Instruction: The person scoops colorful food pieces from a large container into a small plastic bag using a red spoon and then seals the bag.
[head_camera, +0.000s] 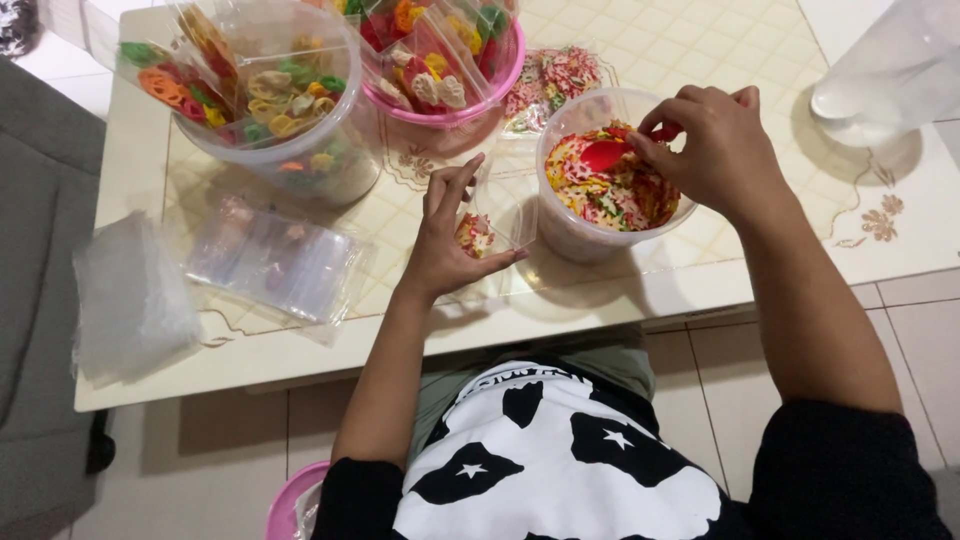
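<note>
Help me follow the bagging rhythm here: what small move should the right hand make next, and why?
Probably lift the red scoop out of the clear tub and carry it to the small clear bag. The right hand grips the scoop's handle, its bowl down among the coloured crackers, while the left hand holds the bag open beside the tub, only a little in it.

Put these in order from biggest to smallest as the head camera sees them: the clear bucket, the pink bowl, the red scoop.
1. Clear bucket
2. Pink bowl, partly cut off at the top edge, so unsure
3. Red scoop, held by the right hand
</note>
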